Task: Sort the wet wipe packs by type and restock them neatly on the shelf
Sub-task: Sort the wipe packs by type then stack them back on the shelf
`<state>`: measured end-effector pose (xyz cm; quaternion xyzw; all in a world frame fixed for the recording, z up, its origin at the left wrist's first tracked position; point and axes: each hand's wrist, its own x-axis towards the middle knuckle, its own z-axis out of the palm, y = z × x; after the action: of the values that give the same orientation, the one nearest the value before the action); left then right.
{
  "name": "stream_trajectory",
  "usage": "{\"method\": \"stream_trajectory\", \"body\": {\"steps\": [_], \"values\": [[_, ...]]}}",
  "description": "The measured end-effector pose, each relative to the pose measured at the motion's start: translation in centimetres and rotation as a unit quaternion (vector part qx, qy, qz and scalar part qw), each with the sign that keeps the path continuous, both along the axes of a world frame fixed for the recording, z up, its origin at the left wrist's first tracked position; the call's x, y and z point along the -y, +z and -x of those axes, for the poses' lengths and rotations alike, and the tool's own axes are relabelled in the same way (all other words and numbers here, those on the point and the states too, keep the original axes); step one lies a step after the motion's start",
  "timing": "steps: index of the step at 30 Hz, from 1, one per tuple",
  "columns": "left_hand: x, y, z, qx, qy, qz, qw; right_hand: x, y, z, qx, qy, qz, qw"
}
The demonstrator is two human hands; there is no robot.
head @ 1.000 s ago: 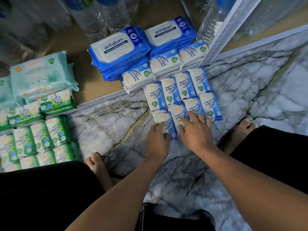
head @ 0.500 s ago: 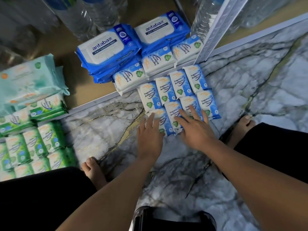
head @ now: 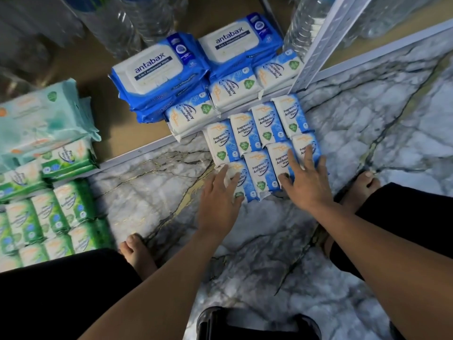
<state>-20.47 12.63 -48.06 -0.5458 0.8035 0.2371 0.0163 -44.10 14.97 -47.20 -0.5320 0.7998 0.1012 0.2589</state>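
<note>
The left hand (head: 218,195) lies flat with straight fingers on the nearest left pack of the small blue packs (head: 245,133). The right hand (head: 306,182) is spread wide, its straight fingers pressing on the 2 rightmost packs of the near row. Neither hand curls round anything. These packs (each label reads "Antibacterial Wipes") lie face up on the marble floor (head: 380,133). There are 8 of them, edge to edge in 2 slanting rows of 4. The far row lies right against the near side of the shelf's white front rail (head: 137,153).

Just past the rail, on the brown shelf board, 3 sideways blue packs (head: 232,89) of the same kind lie in a line along it. Behind them stand 2 stacks of large antabax packs (head: 157,69), side by side. Farther back from the rail are clear water bottles (head: 122,25). A white perforated upright (head: 326,38) rises from the rail at the right end of that line.

Leftward along the rail, small green packs (head: 66,158) sit at the board's edge, with a large pale-green pack (head: 41,116) behind them. On the floor side of the rail there, more green floor packs (head: 49,217) lie in rows. The person's 2 bare feet (head: 137,251) stand on the floor on the near side of the rail, 1 outside each arm.
</note>
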Motion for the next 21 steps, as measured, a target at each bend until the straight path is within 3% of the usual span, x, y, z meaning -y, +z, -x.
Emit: {"method": "stream_trajectory", "body": {"steps": [7,12,17,18,21], "values": [[-0.7,0.1,0.7,-0.005,0.015,0.008,1.000,-0.4,-0.4,-0.1,-0.012,0.039,0.012,0.999],[0.3,1.3,0.9,0.017,0.002,-0.058,0.998,1.0,1.0,0.6,-0.007,0.044,-0.051,0.998],[2.2,4.0,0.7,0.053,-0.020,-0.107,0.993,2.7,4.6,-0.7,0.011,0.053,-0.123,0.991],[3.9,7.9,0.0,0.056,-0.020,-0.074,0.995,4.5,8.4,-1.4,0.003,0.063,-0.076,0.995],[5.6,10.8,0.1,0.049,-0.010,-0.083,0.995,6.6,11.3,-2.6,0.030,0.061,-0.064,0.996]]}}
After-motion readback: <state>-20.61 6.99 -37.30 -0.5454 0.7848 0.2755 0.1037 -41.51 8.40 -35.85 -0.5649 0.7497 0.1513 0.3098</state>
